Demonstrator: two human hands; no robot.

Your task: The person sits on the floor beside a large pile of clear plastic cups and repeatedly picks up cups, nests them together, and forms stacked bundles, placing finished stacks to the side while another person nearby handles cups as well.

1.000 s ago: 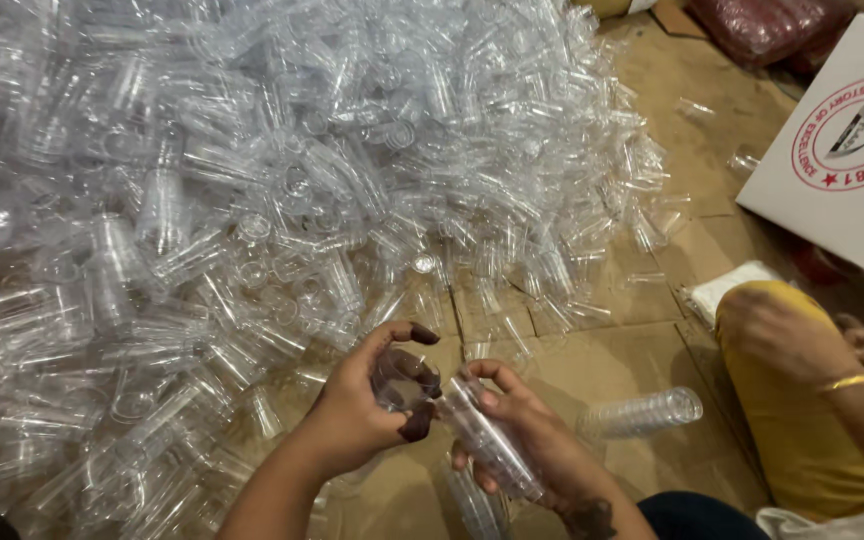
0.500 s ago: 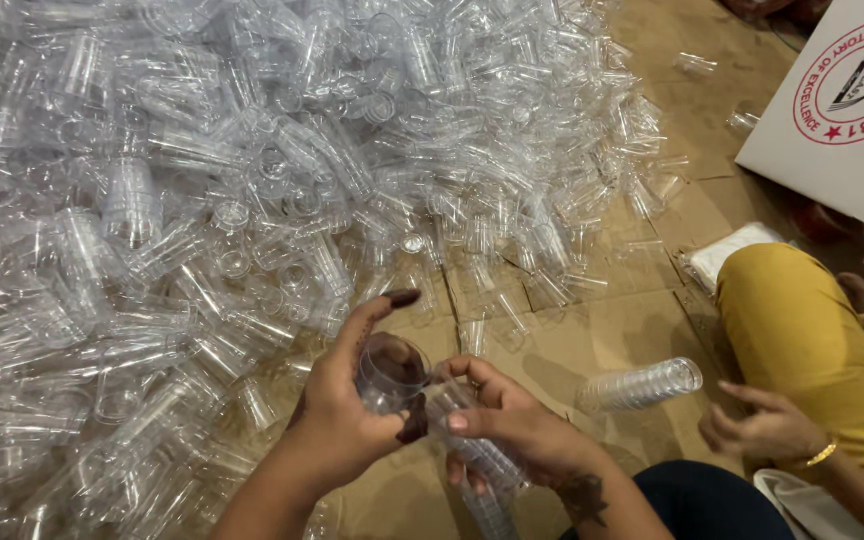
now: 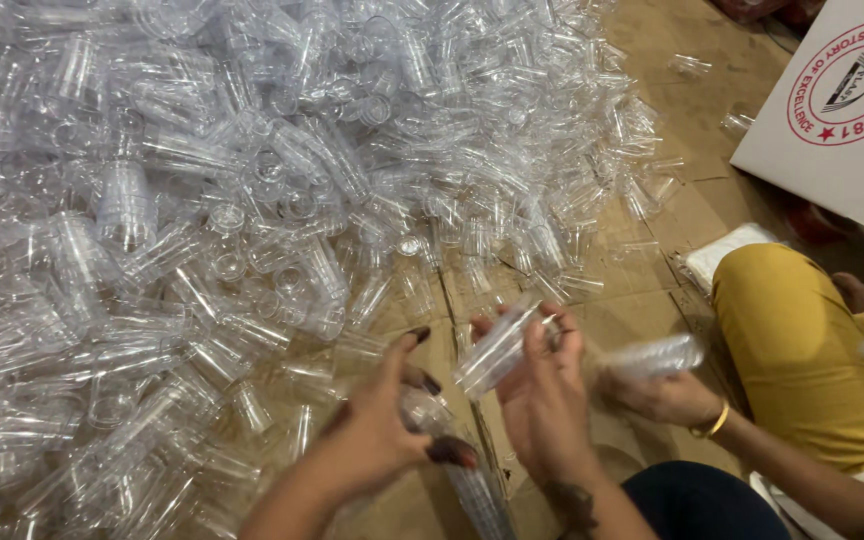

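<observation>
Two clear plastic cups in hand, right hand (image 3: 542, 400) fingers gripping a tilted cup stack (image 3: 500, 350), left hand (image 3: 382, 430) clasping a single cup (image 3: 422, 410) beside it, above cardboard floor (image 3: 642, 290), huge cup pile (image 3: 252, 200) behind, co-worker's hand (image 3: 667, 395) grasping another stack (image 3: 652, 355).

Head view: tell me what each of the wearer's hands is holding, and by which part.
Right hand holds a stack of clear cups around its side, fingers wrapped near the upper end. Left hand grips a clear cup by its side.
</observation>
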